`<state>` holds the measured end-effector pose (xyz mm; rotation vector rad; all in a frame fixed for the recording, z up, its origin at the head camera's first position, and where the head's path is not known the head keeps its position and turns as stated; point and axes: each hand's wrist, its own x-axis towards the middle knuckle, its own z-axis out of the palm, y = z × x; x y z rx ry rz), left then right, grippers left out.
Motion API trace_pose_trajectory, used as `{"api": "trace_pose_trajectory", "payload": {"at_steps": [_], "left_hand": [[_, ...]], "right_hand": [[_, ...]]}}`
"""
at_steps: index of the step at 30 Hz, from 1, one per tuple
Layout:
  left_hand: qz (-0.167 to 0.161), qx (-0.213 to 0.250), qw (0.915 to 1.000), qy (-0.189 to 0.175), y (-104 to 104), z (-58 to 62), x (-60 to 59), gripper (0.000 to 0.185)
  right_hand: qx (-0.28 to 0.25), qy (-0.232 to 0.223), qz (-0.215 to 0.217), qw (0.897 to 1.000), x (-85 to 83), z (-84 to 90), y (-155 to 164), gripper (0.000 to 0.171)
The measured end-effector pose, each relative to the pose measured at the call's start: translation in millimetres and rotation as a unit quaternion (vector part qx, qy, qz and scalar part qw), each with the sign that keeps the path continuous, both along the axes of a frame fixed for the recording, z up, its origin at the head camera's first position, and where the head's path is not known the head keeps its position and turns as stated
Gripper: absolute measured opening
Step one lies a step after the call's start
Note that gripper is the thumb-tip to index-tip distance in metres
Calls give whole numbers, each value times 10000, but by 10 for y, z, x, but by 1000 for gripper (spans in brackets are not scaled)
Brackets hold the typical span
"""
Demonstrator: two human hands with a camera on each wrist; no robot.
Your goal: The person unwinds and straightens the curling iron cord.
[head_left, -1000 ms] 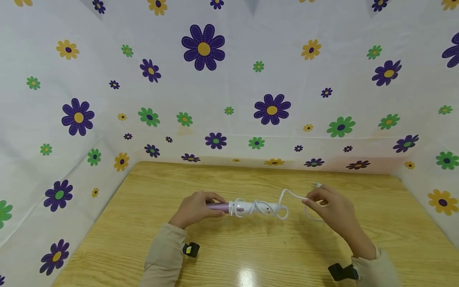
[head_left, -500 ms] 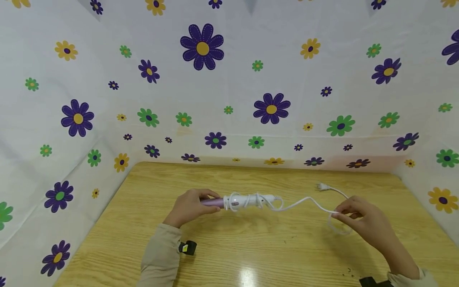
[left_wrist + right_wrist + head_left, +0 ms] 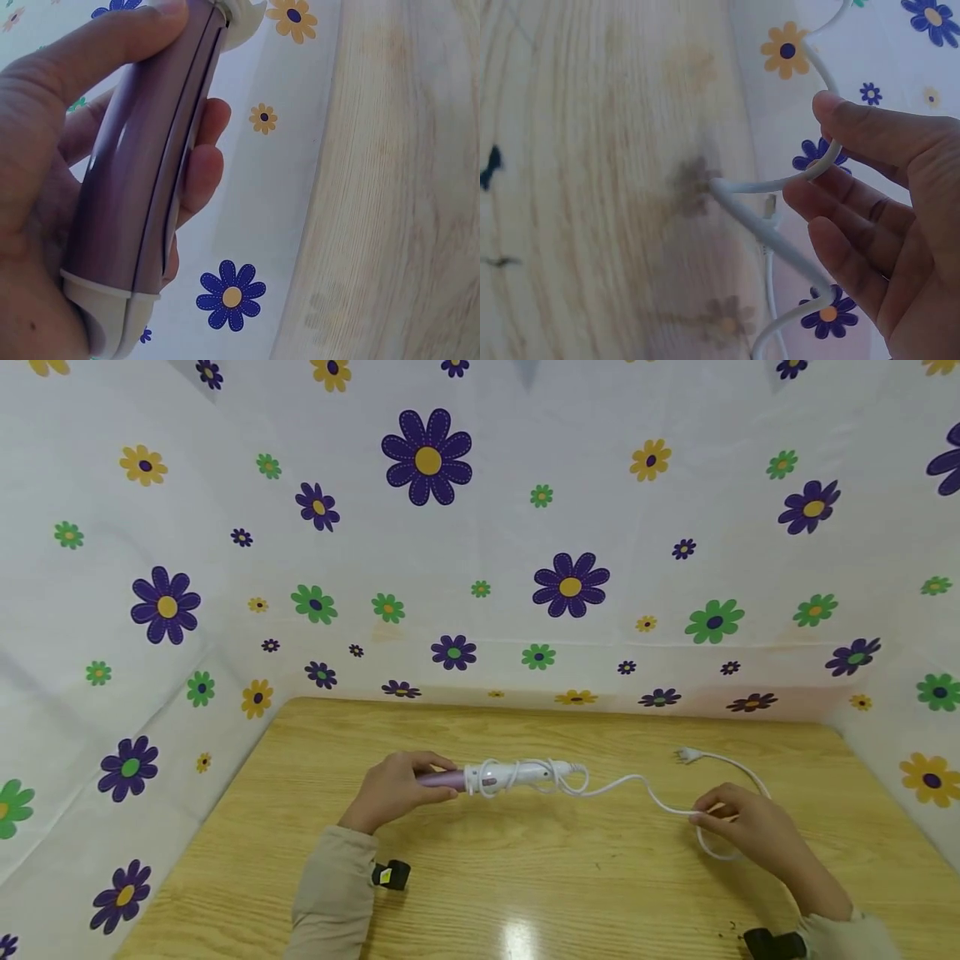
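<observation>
A hair iron with a purple rounded barrel (image 3: 142, 157) and a white handle (image 3: 517, 774) is held level over the table. My left hand (image 3: 397, 789) grips it by the barrel, thumb on one side and fingers around the other. White cord (image 3: 637, 777) loops loosely around the handle and runs off to the right. There my right hand (image 3: 761, 831) pinches the cord between thumb and fingers, the other fingers loosely bent in the right wrist view. Beyond that hand, the cord bends back to a two-pin plug (image 3: 687, 755) lying farther back.
The wooden table (image 3: 570, 877) is enclosed at the back and sides by a white flower-print cloth (image 3: 480, 527). Small dark specks (image 3: 727, 931) lie near the right forearm. Black wrist mounts (image 3: 392, 875) sit on both sleeves.
My right hand has moved right and toward the front, pulling out a longer stretch of cord, then slightly back left. The plug has come into full view. My left hand and the iron have shifted slightly left.
</observation>
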<state>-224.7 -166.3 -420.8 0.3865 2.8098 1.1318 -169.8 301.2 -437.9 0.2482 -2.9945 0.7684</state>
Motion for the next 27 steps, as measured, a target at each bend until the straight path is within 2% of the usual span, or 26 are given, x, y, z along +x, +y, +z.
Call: {"api": "trace_pose_trajectory", "payload": {"at_steps": [10, 21, 27], "left_hand": [[29, -23, 10000, -59, 18, -21, -10, 31], [49, -63, 9999, -126, 35, 5, -9, 32], [8, -17, 9999, -169, 39, -10, -15, 31]], "right_hand": [[-379, -173, 99, 9991, -105, -86, -25, 21], [-629, 162, 563, 9963, -94, 166, -312, 30], [-837, -89, 973, 9917, -230, 223, -593, 36]]}}
